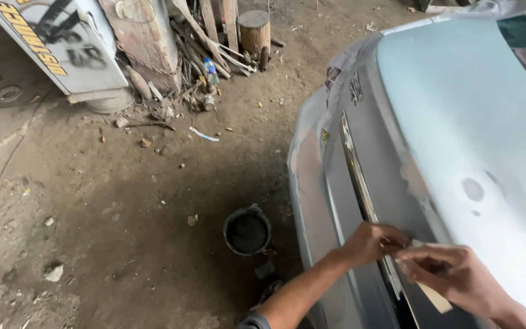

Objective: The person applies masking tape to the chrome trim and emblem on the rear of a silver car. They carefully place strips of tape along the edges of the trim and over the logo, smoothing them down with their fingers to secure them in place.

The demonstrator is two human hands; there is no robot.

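Head view of a pale blue car body. The left hand is closed, pinching a strip of beige masking tape against the chrome trim strip. The right hand, fingers curled, grips the same tape just beside it. A black bucket stands on the dirt floor nearby.

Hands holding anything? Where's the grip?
Both hands, left and right, pinch a tan strip, likely masking tape, at its upper end against the car's chrome trim; its lower end hangs free.
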